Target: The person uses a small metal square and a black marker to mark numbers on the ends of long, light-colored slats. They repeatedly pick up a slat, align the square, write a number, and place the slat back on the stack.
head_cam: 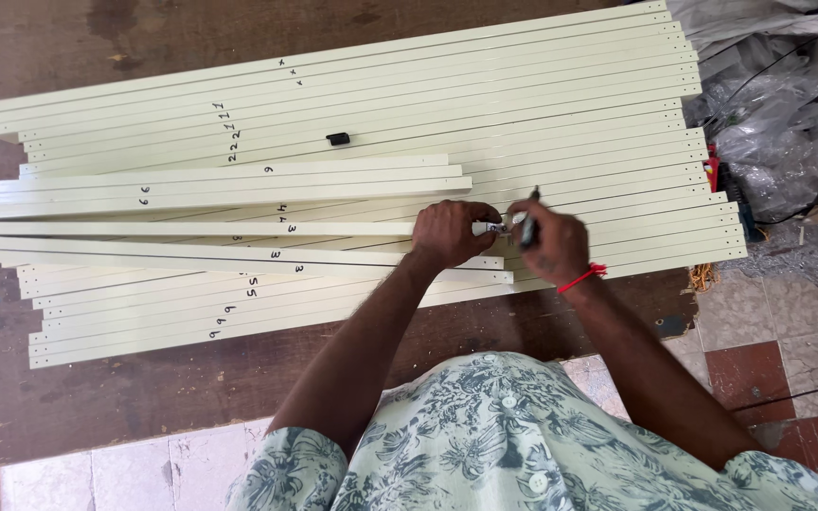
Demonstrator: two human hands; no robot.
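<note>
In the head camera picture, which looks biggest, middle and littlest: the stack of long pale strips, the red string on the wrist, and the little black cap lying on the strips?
1. Stack of pale strips, biggest by far.
2. Red wrist string.
3. Black cap.
The string and cap look close in size, and the string is nearer the camera, so that order is unsure.

A white-barrelled marker pen [490, 228] is held level between both hands, right of centre. It lies across pale cream metal slats [352, 142], which are laid side by side, running left to right, marked with handwritten black digits.
</note>
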